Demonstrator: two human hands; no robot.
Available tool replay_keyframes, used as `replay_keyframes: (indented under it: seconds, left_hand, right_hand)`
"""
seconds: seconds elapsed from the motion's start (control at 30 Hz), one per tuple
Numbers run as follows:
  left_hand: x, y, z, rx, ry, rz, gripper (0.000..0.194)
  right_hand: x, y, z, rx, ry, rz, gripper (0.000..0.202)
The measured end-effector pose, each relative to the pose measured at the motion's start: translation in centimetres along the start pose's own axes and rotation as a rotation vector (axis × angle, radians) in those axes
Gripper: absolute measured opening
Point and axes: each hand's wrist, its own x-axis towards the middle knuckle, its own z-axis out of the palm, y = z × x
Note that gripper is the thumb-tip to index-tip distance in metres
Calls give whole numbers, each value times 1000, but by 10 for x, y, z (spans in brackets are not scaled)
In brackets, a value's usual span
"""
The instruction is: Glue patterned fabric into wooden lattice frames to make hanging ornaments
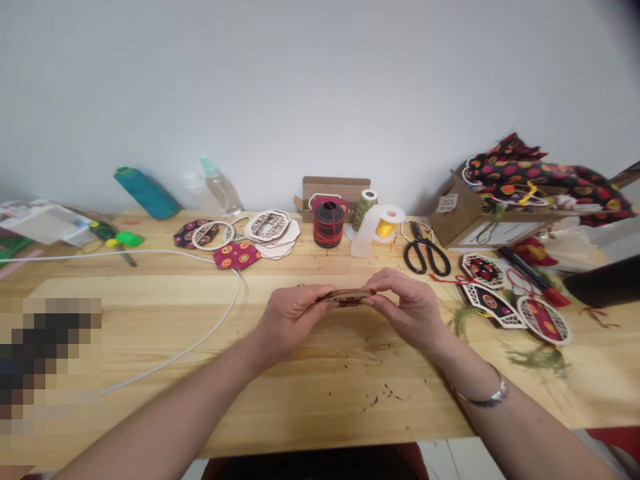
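Observation:
My left hand (pixel 295 312) and my right hand (pixel 407 307) hold a small flat wooden piece (pixel 347 297) between them above the table (pixel 310 400). Each hand pinches one end between thumb and fingers. The piece is seen nearly edge-on, with a dark pattern on its near side. Beyond the hands stand a spool of black and red cord (pixel 328 225), a spool of yellow thread (pixel 389 221) and a whitish bottle (pixel 363 232). Black-handled scissors (pixel 427 250) lie behind my right hand.
A white cable (pixel 200 343) curves across the left side. Wooden cutouts (pixel 271 228) and patterned fabric pieces (pixel 237 255) lie at the back left. At the right are a cardboard box (pixel 470 207) with fabric, finished ornaments (pixel 544 320) and a black cylinder (pixel 605 280).

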Motion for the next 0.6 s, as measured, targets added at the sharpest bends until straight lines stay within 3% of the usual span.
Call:
replay_keyframes:
  seconds: [0.2, 0.47, 0.6]
  left_hand:
    - [3, 6, 1, -89, -18, -20, 27]
    - [9, 12, 0, -588, -97, -398, 44]
    - [12, 11, -3, -611, -126, -566, 38]
  right_hand:
    - [0, -3, 1, 6, 9, 50, 2]
    - [4, -2, 1, 283, 2, 565, 18]
    - [6, 2, 1, 370, 51, 704, 22]
